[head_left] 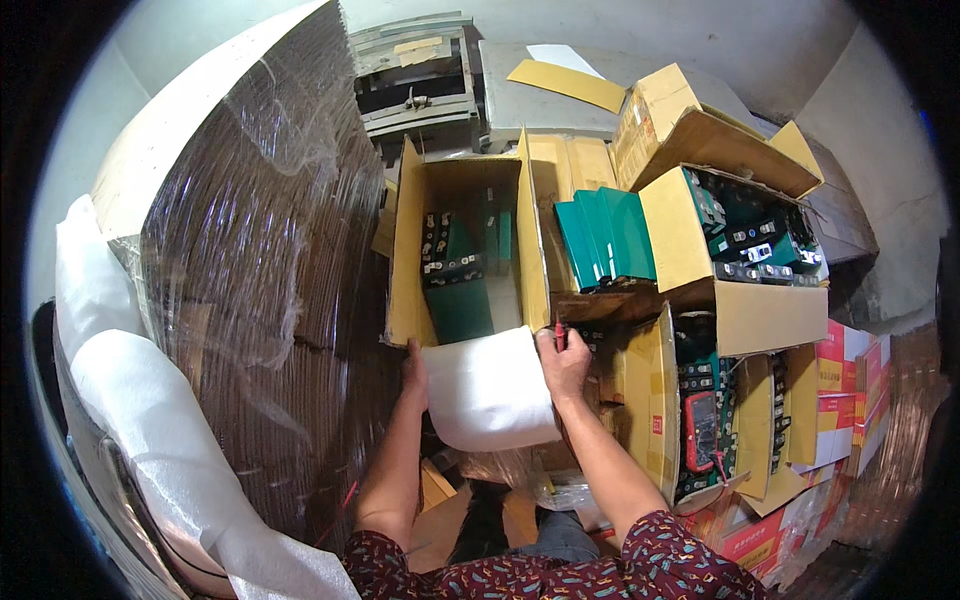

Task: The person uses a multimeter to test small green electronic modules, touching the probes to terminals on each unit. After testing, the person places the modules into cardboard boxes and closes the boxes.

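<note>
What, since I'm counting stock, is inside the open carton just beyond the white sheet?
The carton holds green blocks, some with metal fittings. The white sheet hides its near edge; anything there, or beneath the blocks, cannot be seen.

- Left hand (414,370) at left edge of white sheet (490,390), at near end of open carton (538,230).
- Right hand (566,362) at sheet's right edge, gripping red pen-like tool (560,336).
- Inside carton: green blocks (460,310) with metal terminals.
- Right of carton: overlapping green panels (612,235).
- Lower right: red meter (701,430) in second carton (650,400).
</note>
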Available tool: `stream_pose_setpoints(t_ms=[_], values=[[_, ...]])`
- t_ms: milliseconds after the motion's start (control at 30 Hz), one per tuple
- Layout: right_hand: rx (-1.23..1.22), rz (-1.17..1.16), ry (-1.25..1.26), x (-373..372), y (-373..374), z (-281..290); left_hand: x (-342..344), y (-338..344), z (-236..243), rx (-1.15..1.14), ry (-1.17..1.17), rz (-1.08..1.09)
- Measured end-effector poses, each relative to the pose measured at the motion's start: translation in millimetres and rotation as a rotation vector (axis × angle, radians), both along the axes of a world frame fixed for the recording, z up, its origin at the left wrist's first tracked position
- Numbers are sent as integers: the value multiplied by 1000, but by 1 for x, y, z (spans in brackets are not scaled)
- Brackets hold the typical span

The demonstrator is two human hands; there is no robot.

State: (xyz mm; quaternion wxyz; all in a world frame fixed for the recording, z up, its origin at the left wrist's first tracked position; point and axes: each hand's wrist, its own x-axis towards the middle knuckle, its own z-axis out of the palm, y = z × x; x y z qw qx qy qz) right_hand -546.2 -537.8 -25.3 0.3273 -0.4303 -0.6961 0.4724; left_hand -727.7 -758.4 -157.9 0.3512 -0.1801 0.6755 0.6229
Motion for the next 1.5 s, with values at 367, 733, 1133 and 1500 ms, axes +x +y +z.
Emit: stream_pose_setpoints(t_ms=[367,733,1133,1500], values=[[-34,72,-2,45,36,27,97,15,121,-331,1171,-132],[-383,-54,-297,245,-82,-75,221,137,79,-10,994,-1124],[-487,20,-371,344,-87,-83,194,324,-180,-467,1356,-1108],[-591,-78,-450,371,-74,-53,169,347,-168,-253,1144,-1075]])
